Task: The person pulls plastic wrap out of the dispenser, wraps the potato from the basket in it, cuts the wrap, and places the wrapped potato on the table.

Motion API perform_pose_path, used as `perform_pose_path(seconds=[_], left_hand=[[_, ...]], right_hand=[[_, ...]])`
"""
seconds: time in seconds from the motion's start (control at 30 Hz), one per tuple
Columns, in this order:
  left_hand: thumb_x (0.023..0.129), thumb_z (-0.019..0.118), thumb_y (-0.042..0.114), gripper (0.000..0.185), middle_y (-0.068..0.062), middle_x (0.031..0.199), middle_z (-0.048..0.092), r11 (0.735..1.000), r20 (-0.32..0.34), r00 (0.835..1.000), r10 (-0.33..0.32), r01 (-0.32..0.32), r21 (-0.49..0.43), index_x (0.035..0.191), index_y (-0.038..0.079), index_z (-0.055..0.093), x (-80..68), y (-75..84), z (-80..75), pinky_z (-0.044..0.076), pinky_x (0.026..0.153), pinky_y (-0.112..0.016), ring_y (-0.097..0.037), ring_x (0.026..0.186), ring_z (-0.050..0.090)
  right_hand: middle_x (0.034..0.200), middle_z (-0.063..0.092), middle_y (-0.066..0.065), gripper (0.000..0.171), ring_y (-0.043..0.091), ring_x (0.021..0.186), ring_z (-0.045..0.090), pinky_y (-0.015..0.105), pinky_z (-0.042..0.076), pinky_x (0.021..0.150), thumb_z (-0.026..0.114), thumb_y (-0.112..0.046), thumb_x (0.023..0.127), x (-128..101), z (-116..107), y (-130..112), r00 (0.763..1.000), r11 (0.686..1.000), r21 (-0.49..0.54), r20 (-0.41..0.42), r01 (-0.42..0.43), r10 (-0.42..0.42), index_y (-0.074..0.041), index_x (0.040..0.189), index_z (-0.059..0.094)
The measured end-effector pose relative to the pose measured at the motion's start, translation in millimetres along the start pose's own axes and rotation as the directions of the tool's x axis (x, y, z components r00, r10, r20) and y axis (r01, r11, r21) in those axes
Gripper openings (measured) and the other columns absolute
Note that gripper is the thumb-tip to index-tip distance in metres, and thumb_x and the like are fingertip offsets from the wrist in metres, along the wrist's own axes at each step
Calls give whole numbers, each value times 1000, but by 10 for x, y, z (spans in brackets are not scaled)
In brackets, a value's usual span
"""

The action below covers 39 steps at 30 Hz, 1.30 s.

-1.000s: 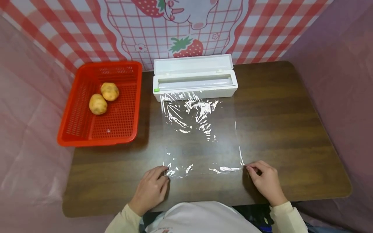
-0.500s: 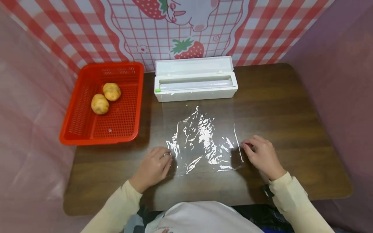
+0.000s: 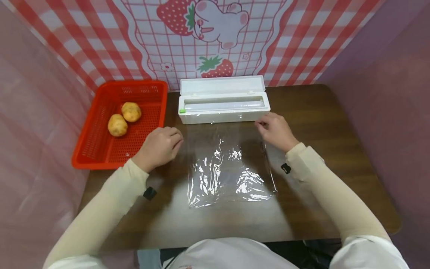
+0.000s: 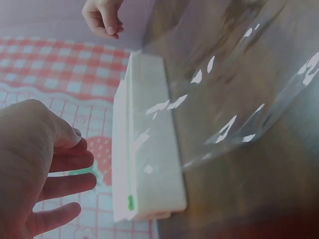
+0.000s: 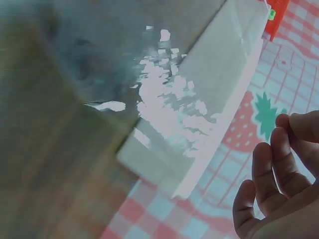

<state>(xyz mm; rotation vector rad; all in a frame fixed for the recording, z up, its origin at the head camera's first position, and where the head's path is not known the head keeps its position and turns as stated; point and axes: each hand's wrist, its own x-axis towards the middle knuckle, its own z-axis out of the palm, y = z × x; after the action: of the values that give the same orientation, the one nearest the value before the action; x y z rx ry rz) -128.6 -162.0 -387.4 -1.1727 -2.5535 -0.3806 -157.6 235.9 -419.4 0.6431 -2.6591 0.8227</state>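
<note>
1. The landmark is the white dispenser box [image 3: 224, 105], which stands at the far side of the brown table [image 3: 336, 149] with its long axis running left to right. Its lid is up, and inside its trough lies a roll of film.

2. Nearest to the person, in front of the box, lies the sheet of cling film [image 3: 231, 168]. It is flat on the table with wrinkles that shine. Its far edge reaches the front wall of the box; I cannot tell whether it is already cut off from the roll.

3. The left hand [image 3: 159, 145] is in front of the left end of the box, a little to the left of the film. Its fingers are loosely curled and it holds nothing; in the left wrist view the fingers [image 4: 65, 181] are spread in the air, apart from the box.

4. The right hand [image 3: 273, 129] is just in front of the right end of the box, at the far right corner of the film. It is the nearer hand to the box. Its fingers are bent and seem to grip nothing, but whether they touch the film edge I cannot tell.

5. To the left of the box stands a red basket [image 3: 100, 149]. It contains two potatoes [image 3: 123, 118], touching each other, in its far half.
</note>
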Motion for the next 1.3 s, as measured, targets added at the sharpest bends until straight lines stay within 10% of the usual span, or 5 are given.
perform_pose_path(seconds=[0.4, 0.57, 0.8, 1.3], left_hand=[[91, 73, 19, 31, -19, 118, 69, 969, 145, 962, -232, 216, 121, 117, 2, 73, 241, -529, -134, 53, 88, -54, -38, 108, 63], [96, 68, 36, 71, -24, 151, 45, 895, 264, 855, -446, 418, 158, 154, 6, 40, 168, -795, -158, 41, 105, -61, -43, 135, 45], [96, 65, 44, 95, -26, 162, 21, 772, 378, 689, -619, 621, 134, 163, 12, 5, -70, -1200, -317, 35, 108, -64, -47, 145, 29], [98, 63, 41, 96, -29, 161, 18, 620, 459, 486, -744, 758, 203, 162, 10, -1, -331, -1799, -366, 33, 105, -69, -54, 139, 29]], right_hand=[[87, 69, 13, 11, 32, 84, 66, 49, 50, 78, 68, -8, 90, 687, 195, -272, 993, 993, -78, 89, 88, -81, 0, 91, 76], [90, 68, 14, 14, 38, 90, 63, 53, 48, 79, 68, -12, 89, 854, 271, -345, 991, 988, -111, 96, 108, -97, -1, 93, 77], [97, 66, 13, 18, 37, 96, 60, 56, 46, 78, 70, -21, 91, 983, 368, -491, 986, 990, -124, 161, 64, -43, -6, 98, 78], [137, 54, 18, 56, 38, 126, 50, 59, 38, 102, 72, -39, 91, 1372, 747, -874, 938, 994, -105, 346, 31, 8, -9, 137, 61]])
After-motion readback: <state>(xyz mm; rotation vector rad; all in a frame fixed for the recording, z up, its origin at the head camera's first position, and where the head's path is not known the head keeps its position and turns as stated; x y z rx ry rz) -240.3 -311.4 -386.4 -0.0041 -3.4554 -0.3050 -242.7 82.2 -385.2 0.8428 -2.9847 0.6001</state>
